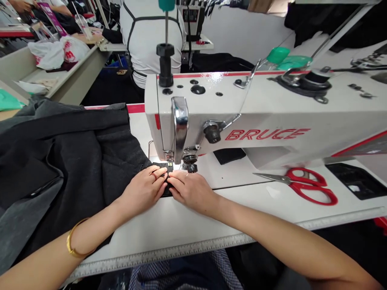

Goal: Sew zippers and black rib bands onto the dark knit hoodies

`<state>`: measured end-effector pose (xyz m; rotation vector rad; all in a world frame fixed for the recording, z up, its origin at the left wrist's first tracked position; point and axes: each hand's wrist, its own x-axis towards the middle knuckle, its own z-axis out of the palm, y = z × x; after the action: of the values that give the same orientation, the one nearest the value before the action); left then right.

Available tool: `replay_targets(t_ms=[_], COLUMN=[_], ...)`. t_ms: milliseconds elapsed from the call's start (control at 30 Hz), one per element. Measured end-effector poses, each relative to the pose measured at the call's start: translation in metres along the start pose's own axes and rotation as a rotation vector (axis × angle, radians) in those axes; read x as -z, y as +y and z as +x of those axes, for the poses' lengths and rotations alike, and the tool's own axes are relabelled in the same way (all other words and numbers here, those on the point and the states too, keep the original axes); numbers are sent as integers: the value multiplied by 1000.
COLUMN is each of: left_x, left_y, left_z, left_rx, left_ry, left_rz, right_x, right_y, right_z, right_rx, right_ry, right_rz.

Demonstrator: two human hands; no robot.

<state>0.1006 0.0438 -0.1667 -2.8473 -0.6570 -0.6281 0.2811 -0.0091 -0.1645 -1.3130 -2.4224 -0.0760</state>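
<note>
Both hands meet just in front of the needle area of a white sewing machine (266, 125). My left hand (143, 187) presses its closed fingers on the edge of black fabric (75, 157), which spreads over the table's left side. Close beside it, my right hand (193, 191) has its fingers bunched on the same fabric edge. A small piece with light marks lies on the cloth under the presser foot (169, 156). The fingertips partly hide the fabric between the hands.
Red-handled scissors (308, 185) lie right of my right hand, blades pointing left. A ruler strip (169, 251) runs along the table's front edge. Behind the machine sits a person in a white top (152, 36). A tray with plastic bags (72, 76) stands back left.
</note>
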Motion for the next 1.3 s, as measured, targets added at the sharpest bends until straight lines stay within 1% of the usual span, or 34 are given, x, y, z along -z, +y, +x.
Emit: replay_targets(t_ms=[100, 233, 367, 567, 800, 900, 1033, 1100, 1133, 1233, 1300], left_x=[-2, -2, 0, 2, 4, 5, 3, 3, 2, 1, 1], left_y=[-3, -5, -4, -2, -1, 0, -2, -2, -3, -3, -2], left_z=[10, 19, 20, 20, 24, 24, 24, 23, 22, 18, 15], left_rx=[23, 44, 48, 52, 14, 13, 36, 41, 41, 40, 39], left_ry=[7, 0, -8, -5, -15, -23, -48, -59, -70, -97, -105], left_rz=[31, 44, 64, 74, 78, 32, 25, 26, 20, -14, -28], right_x=[2, 3, 3, 1, 2, 4, 2, -1, -2, -2, 1], right_y=[10, 15, 17, 20, 18, 21, 34, 39, 41, 41, 39], right_z=[5, 9, 9, 9, 8, 8, 8, 9, 9, 10, 10], right_rx=[-14, -22, -21, 5, -30, -109, -387, -499, -529, -534, -462], right_ry=[-17, -22, -46, -25, -58, -50, 42, 87, 98, 97, 87], right_rz=[-15, -22, -24, -3, 35, 180, 579, 694, 714, 691, 628])
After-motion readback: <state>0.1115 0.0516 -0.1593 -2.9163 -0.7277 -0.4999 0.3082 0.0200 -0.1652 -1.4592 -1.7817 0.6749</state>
